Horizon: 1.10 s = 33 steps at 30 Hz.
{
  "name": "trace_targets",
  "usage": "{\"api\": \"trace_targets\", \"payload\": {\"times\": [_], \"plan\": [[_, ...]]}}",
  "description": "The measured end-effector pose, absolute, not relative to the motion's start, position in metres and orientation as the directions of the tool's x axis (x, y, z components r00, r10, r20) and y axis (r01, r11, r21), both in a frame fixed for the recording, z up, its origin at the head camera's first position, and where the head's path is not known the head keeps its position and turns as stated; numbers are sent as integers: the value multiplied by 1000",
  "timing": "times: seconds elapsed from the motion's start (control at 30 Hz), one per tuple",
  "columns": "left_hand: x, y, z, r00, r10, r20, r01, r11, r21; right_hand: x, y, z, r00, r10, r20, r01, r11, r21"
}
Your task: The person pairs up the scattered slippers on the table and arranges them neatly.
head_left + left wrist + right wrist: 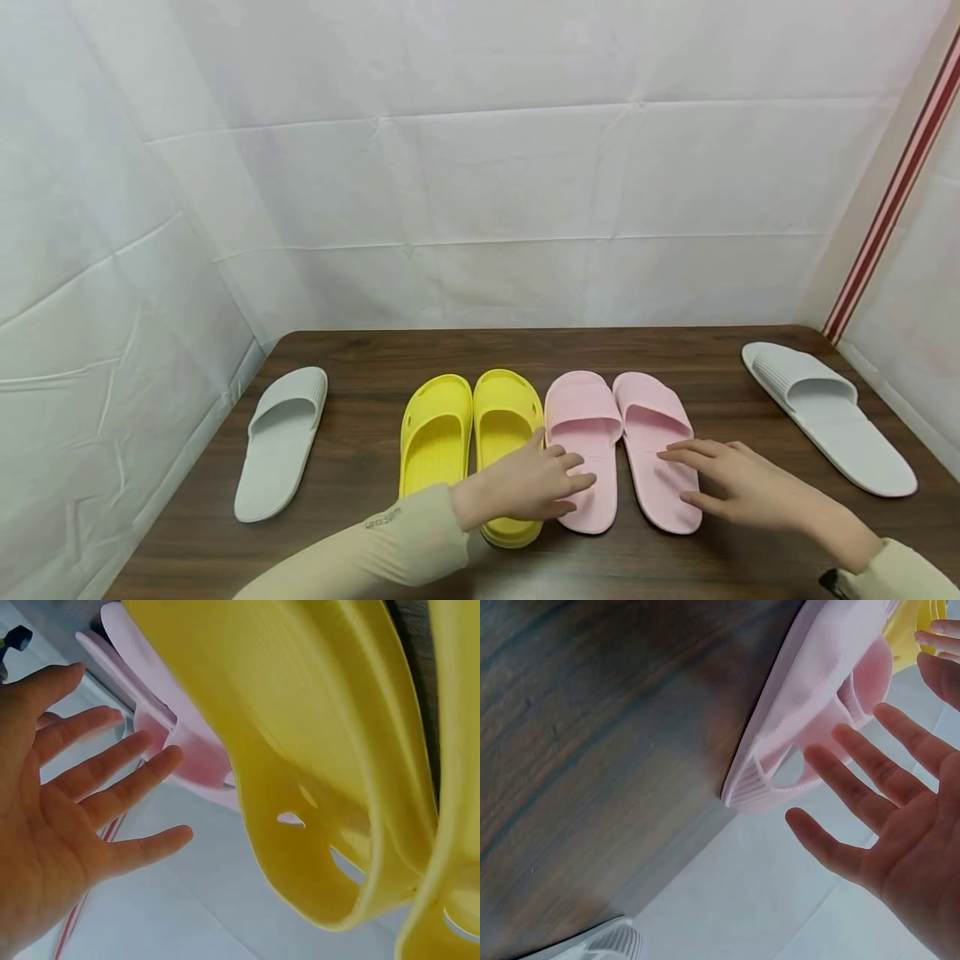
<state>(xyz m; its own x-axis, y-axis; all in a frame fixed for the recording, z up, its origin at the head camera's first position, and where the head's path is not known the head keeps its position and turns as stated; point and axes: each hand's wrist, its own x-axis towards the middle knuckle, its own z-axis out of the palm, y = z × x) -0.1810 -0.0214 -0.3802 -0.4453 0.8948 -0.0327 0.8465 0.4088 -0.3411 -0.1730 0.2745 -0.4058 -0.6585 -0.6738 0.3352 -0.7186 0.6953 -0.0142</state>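
Note:
Two pink slippers stand side by side on the dark wooden table, the left pink slipper (597, 467) touching the right pink slipper (660, 475) near the straps. Over the left pink one and the edge of the right yellow slipper (508, 400) hovers my left hand (528, 479), fingers spread and holding nothing. My right hand (750, 487) reaches in from the right, its fingertips over the right pink slipper's outer edge; both wrist views show open palms. The left yellow slipper (437, 417) stands beside its mate, partly hidden by my left sleeve.
One white slipper (281, 450) lies at the table's left side, toe pointing away. Another white slipper (847, 429) lies slanted near the right edge. The wooden table (360, 358) ends against white sheeting (495, 175) behind and at both sides.

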Motion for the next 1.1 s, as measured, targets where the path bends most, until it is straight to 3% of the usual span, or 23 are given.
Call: {"api": "trace_targets", "payload": {"times": [0.37, 0.57, 0.9, 1.1], "plan": [[-187, -37, -366, -449, 893, 41, 846, 440, -300, -181, 287, -395, -640, -657, 397, -729, 683, -44], [-192, -52, -358, -459, 884, 89, 845, 465, -265, -189, 300, -393, -675, -623, 395, -706, 701, -101], [-204, -84, -350, -575, 809, 123, 793, 588, -159, -205, 320, -391, -710, -557, 430, -648, 756, -91], [-209, -100, -349, -577, 795, 188, 778, 605, -170, -215, 331, -392, -713, -542, 446, -641, 761, -99]]}}
